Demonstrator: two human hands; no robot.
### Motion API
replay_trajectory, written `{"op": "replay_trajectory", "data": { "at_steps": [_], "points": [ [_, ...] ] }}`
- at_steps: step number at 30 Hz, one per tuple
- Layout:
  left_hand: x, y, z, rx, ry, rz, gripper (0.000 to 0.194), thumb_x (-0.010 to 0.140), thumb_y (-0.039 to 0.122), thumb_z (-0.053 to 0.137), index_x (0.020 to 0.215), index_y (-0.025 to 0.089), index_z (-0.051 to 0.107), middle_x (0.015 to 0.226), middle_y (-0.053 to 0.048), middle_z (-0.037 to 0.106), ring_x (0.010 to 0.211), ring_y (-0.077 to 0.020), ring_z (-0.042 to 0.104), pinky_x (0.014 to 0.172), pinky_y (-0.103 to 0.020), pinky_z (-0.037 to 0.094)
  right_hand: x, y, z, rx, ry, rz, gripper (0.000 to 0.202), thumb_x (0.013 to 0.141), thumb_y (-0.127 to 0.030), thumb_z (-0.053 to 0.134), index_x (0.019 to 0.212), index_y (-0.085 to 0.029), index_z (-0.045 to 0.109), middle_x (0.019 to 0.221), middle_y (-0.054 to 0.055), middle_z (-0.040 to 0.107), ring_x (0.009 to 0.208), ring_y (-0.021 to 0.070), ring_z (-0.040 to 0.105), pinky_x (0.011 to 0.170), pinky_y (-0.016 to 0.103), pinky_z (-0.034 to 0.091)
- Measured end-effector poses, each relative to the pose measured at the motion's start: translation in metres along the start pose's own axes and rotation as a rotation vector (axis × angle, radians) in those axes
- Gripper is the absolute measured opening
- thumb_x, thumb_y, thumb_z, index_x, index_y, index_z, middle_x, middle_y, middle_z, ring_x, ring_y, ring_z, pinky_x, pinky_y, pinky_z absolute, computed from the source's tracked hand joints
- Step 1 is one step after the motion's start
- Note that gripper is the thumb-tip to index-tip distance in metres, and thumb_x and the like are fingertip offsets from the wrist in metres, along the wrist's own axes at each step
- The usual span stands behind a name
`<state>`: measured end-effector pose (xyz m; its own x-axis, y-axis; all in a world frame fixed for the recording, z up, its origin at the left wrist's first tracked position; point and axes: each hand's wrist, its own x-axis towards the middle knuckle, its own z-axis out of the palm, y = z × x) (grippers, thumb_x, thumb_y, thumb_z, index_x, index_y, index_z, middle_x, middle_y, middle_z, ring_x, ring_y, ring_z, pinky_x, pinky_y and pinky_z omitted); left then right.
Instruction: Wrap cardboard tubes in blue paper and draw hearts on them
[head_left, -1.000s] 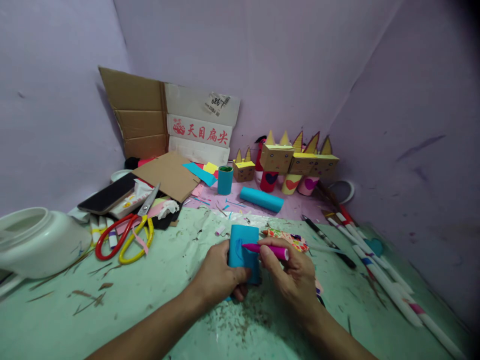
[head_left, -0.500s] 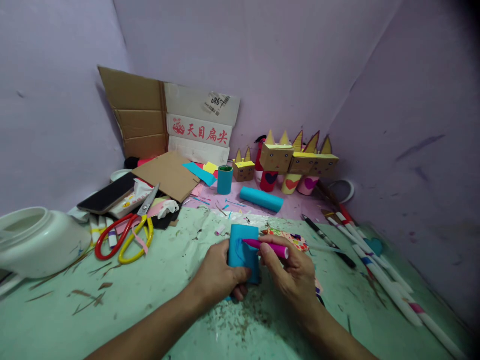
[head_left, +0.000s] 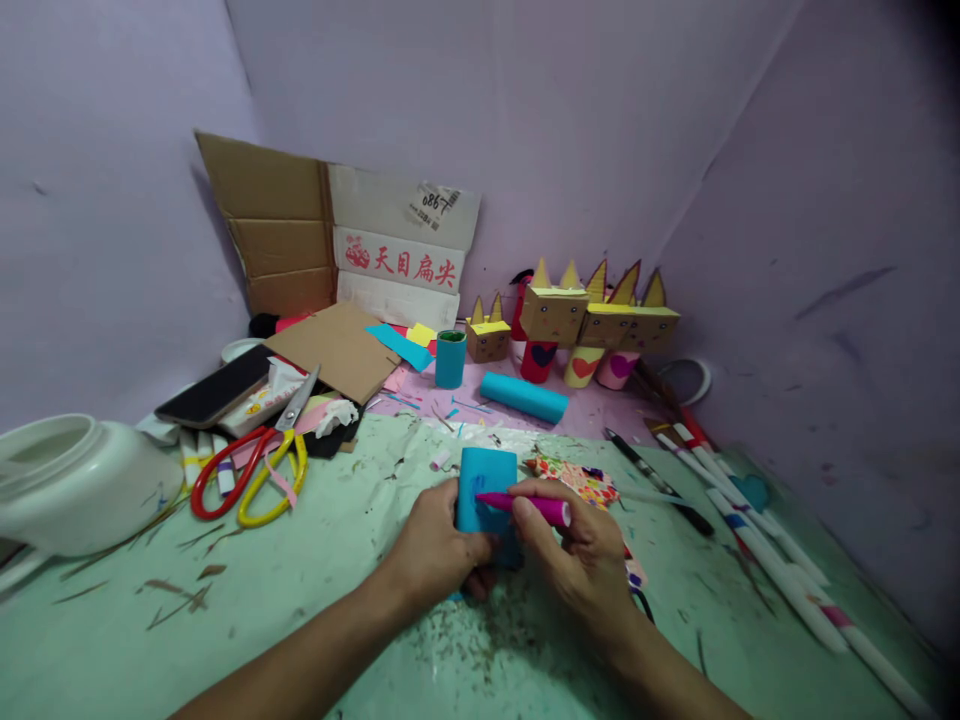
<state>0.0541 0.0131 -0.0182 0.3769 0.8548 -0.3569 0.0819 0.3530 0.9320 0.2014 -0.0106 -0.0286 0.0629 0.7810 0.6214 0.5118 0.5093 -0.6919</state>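
A: Grip status?
B: L hand (head_left: 433, 540) clasps 1 blue tube (head_left: 487, 470), approx. centre, over the green tabletop (head_left: 315, 620). R hand (head_left: 581, 545) pinches 1 magenta marker (head_left: 549, 510), tip at tube's face.
A: Other blue tubes?
B: 2 behind: 1 upright tube (head_left: 450, 364), 1 lying tube (head_left: 523, 398).
A: Rest, qty?
B: 4 box heads (head_left: 553, 318), 3 heart tubes (head_left: 582, 368), 1 pr. scissors (head_left: 299, 402) to the L.

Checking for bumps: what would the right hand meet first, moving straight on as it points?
Probably the blue piece in the left hand; the right hand holds a pink marker over it; depth is unclear.
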Motion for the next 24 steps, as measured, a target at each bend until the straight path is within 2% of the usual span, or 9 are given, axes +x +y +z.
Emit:
{"op": "replay_trajectory", "data": {
  "at_steps": [4,10,16,21,24],
  "points": [
    [0.0006,0.0016,-0.0004,0.015,-0.001,-0.013,0.032,0.062,0.007,0.058,0.093,0.014,0.054,0.045,0.004,0.060,0.036,-0.0123,0.055,0.035,-0.020,0.046,0.0001,0.0029,0.0009,0.001,0.036,0.042,0.012,0.085,-0.024,0.060,0.090,-0.019,0.069,0.072,0.002,0.073,0.054,0.0146,0.065,0.053,0.025,0.051],
    [0.0018,0.0002,-0.0006,-0.004,-0.006,0.004,0.027,0.062,0.008,0.060,0.088,0.014,0.054,0.047,0.004,0.060,0.036,-0.0128,0.056,0.035,-0.021,0.046,0.0021,-0.0001,0.0002,0.026,-0.018,0.008,0.010,0.084,-0.022,0.059,0.082,-0.020,0.069,0.065,0.000,0.071,0.055,0.0148,0.066,0.055,0.025,0.052],
    [0.0004,0.0005,-0.0003,0.012,-0.007,-0.012,0.032,0.063,0.006,0.058,0.094,0.013,0.054,0.044,0.004,0.060,0.035,-0.0122,0.055,0.034,-0.020,0.045,0.0014,0.0039,0.0012,0.017,0.058,0.039,0.010,0.084,-0.023,0.061,0.089,-0.021,0.069,0.076,0.001,0.074,0.065,0.0165,0.069,0.062,0.027,0.054],
    [-0.0004,0.0017,0.0004,0.017,0.003,-0.008,0.029,0.063,0.005,0.056,0.090,0.013,0.054,0.047,0.003,0.061,0.036,-0.0123,0.056,0.035,-0.020,0.046,0.0006,0.0036,-0.0009,0.017,-0.003,0.039,0.009,0.084,-0.023,0.060,0.082,-0.021,0.069,0.066,-0.001,0.071,0.056,0.0149,0.066,0.056,0.025,0.052],
    [-0.0003,0.0029,0.0005,0.024,0.003,-0.014,0.028,0.064,0.004,0.056,0.091,0.013,0.055,0.046,0.004,0.060,0.036,-0.0117,0.055,0.035,-0.020,0.046,0.0013,0.0038,-0.0005,0.015,0.024,0.040,0.009,0.083,-0.023,0.061,0.083,-0.021,0.069,0.067,-0.001,0.071,0.056,0.0151,0.066,0.057,0.026,0.053]
  ]
}}
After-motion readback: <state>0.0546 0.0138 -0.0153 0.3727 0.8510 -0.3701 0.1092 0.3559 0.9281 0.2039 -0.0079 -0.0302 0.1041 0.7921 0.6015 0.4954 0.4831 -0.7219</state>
